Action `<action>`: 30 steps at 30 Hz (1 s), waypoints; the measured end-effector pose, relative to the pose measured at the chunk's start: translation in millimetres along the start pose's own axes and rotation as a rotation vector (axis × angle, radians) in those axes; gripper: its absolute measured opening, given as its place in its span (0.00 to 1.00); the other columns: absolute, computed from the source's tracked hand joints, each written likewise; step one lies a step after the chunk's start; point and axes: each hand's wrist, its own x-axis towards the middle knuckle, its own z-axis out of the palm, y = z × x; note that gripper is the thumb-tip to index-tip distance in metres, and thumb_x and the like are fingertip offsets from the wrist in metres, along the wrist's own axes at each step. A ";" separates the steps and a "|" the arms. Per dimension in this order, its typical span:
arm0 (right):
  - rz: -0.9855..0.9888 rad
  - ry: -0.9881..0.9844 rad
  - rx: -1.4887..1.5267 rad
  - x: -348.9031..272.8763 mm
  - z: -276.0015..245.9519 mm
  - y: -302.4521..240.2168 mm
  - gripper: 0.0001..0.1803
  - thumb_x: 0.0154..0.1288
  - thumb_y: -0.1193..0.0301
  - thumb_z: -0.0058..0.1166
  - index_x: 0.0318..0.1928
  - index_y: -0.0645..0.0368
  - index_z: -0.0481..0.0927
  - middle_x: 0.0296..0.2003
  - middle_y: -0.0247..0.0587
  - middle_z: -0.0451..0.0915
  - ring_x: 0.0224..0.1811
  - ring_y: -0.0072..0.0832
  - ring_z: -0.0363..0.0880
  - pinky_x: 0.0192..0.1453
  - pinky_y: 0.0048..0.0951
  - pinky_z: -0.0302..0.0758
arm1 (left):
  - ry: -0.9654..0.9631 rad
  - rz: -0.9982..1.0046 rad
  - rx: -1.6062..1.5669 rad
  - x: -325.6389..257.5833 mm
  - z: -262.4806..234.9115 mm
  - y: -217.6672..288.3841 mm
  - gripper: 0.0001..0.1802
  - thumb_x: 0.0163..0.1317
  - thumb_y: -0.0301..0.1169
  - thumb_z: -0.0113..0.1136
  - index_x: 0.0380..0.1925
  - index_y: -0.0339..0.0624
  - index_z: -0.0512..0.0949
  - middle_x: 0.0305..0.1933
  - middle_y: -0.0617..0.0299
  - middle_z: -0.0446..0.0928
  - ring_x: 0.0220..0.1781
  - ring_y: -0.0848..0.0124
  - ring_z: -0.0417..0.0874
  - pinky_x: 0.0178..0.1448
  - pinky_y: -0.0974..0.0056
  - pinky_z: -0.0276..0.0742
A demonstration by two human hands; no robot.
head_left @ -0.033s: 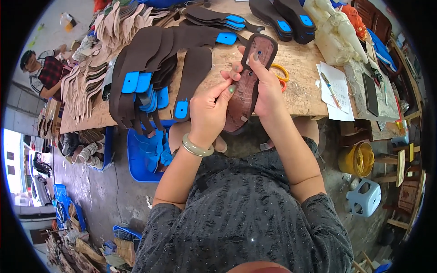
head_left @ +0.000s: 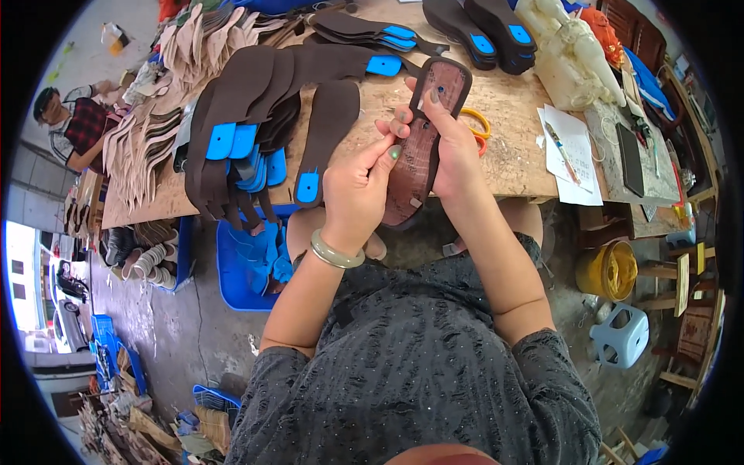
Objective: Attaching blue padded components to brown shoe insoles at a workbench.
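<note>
brown leather-look sandal sole with a cut-out heel end (head_left: 425, 147) is held upright over the near edge of the bare wooden workbench (head_left: 504, 155), between both hands. the left hand (head_left: 358, 190) pinches its lower left edge, fingers closed on it, thumb up along the side. the right hand (head_left: 453, 151) wraps the right edge, fingers curled over the top face near the small holes. judging by this, steady work means keeping both grips firm and low on the rim, so the face stays visible and the sole does not twist. dark brown insoles with blue heel tabs (head_left: 256, 132) lie fanned on the bench to the left, well apart.
</note>
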 end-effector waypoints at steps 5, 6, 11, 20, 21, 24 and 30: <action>0.024 0.136 0.026 0.7 -1.2 -5.1 0.21 0.71 0.63 0.46 0.58 0.60 0.65 0.28 0.34 0.68 0.27 0.21 0.68 0.56 0.39 0.74 | -0.023 0.271 0.519 -7.2 7.8 9.3 0.14 0.62 0.26 0.57 0.47 0.34 0.79 0.45 0.49 0.81 0.44 0.58 0.83 0.49 0.64 0.77; 0.018 0.141 0.028 0.8 -4.0 -5.3 0.21 0.71 0.63 0.46 0.58 0.60 0.65 0.28 0.34 0.68 0.27 0.21 0.68 0.56 0.39 0.74 | -0.010 0.359 0.596 -10.0 10.7 1.9 0.16 0.60 0.28 0.59 0.48 0.36 0.78 0.44 0.50 0.80 0.42 0.58 0.82 0.45 0.62 0.77; 0.032 0.022 0.080 1.1 -16.3 -10.6 0.21 0.71 0.63 0.46 0.59 0.60 0.65 0.26 0.30 0.64 0.26 0.21 0.63 0.42 0.33 0.72 | -0.049 0.460 0.626 -18.9 12.3 8.5 0.17 0.59 0.32 0.60 0.47 0.36 0.77 0.49 0.48 0.76 0.45 0.55 0.80 0.46 0.60 0.76; 0.151 -0.148 -0.071 -8.1 7.8 -24.0 0.27 0.74 0.55 0.37 0.60 0.65 0.65 0.46 0.50 0.78 0.48 0.36 0.79 0.55 0.38 0.76 | -0.435 -0.438 -0.334 9.8 -42.1 27.2 0.23 0.73 0.42 0.43 0.49 0.30 0.74 0.46 0.58 0.78 0.49 0.74 0.77 0.55 0.69 0.71; 0.168 -0.171 -0.118 -7.5 10.8 -22.8 0.27 0.74 0.54 0.36 0.60 0.65 0.65 0.50 0.53 0.77 0.51 0.38 0.79 0.56 0.38 0.76 | -0.422 -0.436 -0.329 15.9 -41.4 26.4 0.23 0.73 0.42 0.43 0.49 0.30 0.74 0.46 0.58 0.78 0.49 0.74 0.77 0.55 0.69 0.71; 0.191 -0.197 -0.154 -4.9 11.3 -11.1 0.29 0.74 0.52 0.34 0.61 0.64 0.64 0.53 0.54 0.76 0.51 0.37 0.79 0.55 0.38 0.77 | -0.568 -0.443 -0.499 27.7 -32.9 16.7 0.20 0.72 0.38 0.45 0.51 0.31 0.74 0.47 0.62 0.77 0.47 0.78 0.75 0.55 0.72 0.70; 0.306 -0.179 -0.148 -2.8 7.5 -17.0 0.38 0.73 0.45 0.19 0.63 0.67 0.63 0.57 0.55 0.72 0.58 0.39 0.73 0.63 0.40 0.71 | -0.369 -0.376 -0.538 19.8 -20.2 11.8 0.16 0.71 0.34 0.48 0.49 0.33 0.75 0.46 0.63 0.78 0.46 0.79 0.76 0.53 0.72 0.72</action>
